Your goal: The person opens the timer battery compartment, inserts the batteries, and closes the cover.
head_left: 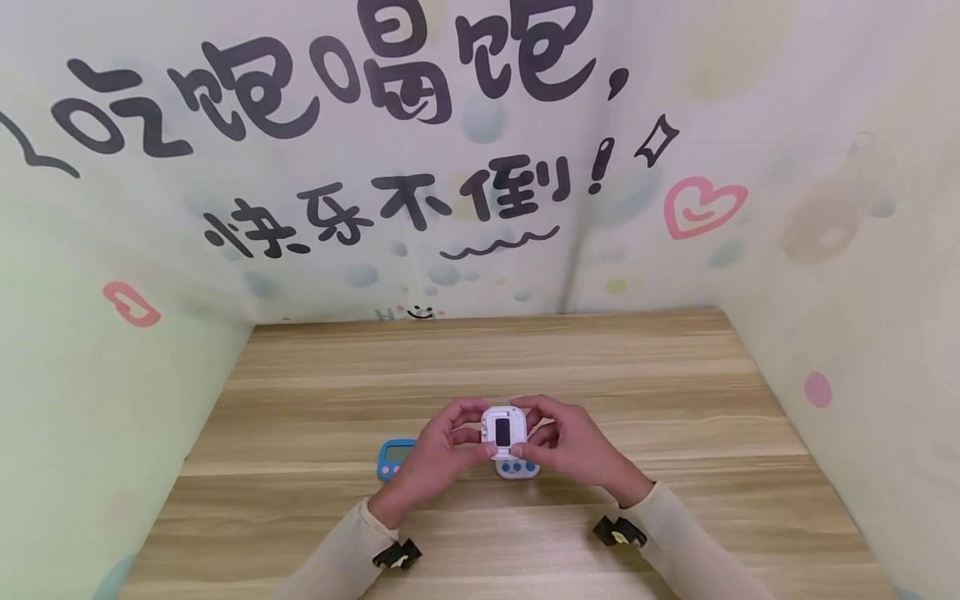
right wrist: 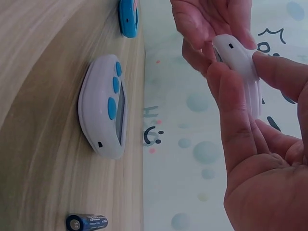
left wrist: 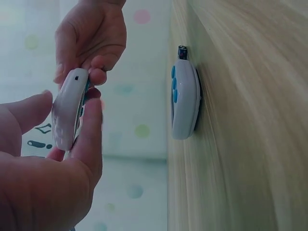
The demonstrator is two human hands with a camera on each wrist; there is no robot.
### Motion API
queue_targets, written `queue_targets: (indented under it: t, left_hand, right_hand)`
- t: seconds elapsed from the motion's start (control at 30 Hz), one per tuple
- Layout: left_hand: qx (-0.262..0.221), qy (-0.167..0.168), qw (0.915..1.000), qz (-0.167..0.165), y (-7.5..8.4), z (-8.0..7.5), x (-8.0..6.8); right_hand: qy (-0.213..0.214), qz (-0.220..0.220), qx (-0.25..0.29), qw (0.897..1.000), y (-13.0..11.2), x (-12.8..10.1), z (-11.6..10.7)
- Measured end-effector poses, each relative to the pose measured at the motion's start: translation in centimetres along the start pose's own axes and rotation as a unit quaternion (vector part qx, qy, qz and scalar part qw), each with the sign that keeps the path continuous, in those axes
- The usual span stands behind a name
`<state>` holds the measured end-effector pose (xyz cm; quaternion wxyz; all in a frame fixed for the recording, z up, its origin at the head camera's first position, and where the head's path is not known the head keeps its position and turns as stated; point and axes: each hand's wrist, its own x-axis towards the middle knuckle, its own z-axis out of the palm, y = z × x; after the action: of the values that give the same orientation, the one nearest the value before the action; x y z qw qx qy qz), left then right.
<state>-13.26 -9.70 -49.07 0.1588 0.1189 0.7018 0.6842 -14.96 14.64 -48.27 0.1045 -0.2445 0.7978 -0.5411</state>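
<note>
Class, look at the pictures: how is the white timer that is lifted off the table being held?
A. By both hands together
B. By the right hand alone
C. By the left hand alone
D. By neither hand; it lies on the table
A: the left hand and right hand both pinch the raised white timer by its edges, above the wooden table, while a second white timer and a blue timer lie on the table.

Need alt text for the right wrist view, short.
Both hands, the right hand and the left hand, pinch a white timer above a wooden table. On the table lie a second white timer, a blue timer and a battery.
</note>
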Motion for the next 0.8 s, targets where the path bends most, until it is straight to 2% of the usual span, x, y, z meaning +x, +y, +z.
queue_targets:
  t: [0.13,0.47,0.67,0.8]
  left_hand:
    - [-0.007,-0.005,0.9999,-0.010,0.09,0.28,-0.13]
    - [-0.026,-0.017,0.9995,0.005,0.18,0.63,-0.13]
    - [-0.023,-0.010,0.9997,0.003,0.14,0.46,-0.18]
    - [-0.020,-0.007,0.9998,-0.003,0.15,0.39,-0.17]
  right_hand:
    - [0.003,0.001,0.011,1.000,-0.16,-0.02,0.06]
    - [-0.029,0.026,0.059,0.997,0.30,0.16,0.31]
    - [-0.049,0.032,0.041,0.997,0.39,0.12,0.46]
    - [-0.048,0.034,0.030,0.998,0.38,0.11,0.60]
